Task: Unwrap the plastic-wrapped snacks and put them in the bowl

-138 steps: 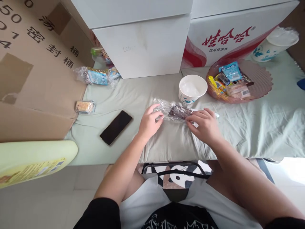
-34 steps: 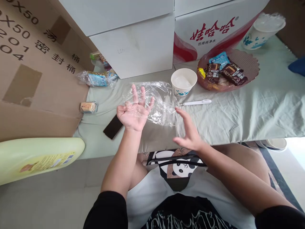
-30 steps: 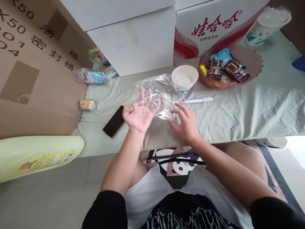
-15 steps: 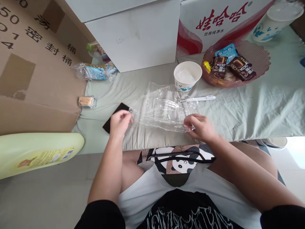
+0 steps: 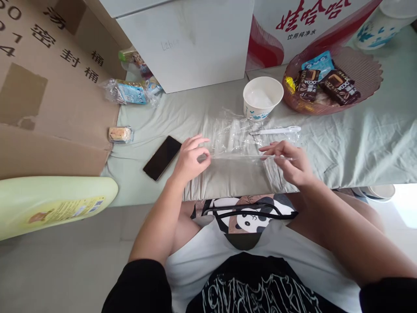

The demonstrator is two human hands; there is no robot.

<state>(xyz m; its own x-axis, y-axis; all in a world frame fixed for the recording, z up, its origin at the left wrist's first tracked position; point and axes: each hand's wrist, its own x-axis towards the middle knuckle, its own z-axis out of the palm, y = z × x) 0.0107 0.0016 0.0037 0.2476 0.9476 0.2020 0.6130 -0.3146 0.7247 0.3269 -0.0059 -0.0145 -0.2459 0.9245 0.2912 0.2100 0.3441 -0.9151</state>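
A sheet of clear plastic film (image 5: 230, 141), perhaps a thin bag, stretches between my two hands over the cloth. My left hand (image 5: 194, 157) pinches its left end between thumb and forefinger, the other fingers held out. At the right end, my right hand (image 5: 289, 161) pinches the film's near edge. Part of the film lies beneath a white utility knife (image 5: 276, 130), beyond my right hand. Just past the film stands a white paper bowl (image 5: 262, 100) with something whitish inside. To the left of my left hand lies a black phone (image 5: 162, 157).
A reddish plastic dish (image 5: 368, 84) with wrapped snacks is at the back right. White boxes (image 5: 195, 48) stand behind. At left are a wrapped cake (image 5: 120, 134), packaged snacks (image 5: 130, 92), a cardboard carton (image 5: 61, 143) and a pale green bottle (image 5: 65, 191).
My left hand has moved right, off the phone, which now shows whole. My right hand has shifted right and up. The film's near edge is now drawn into a straight line.
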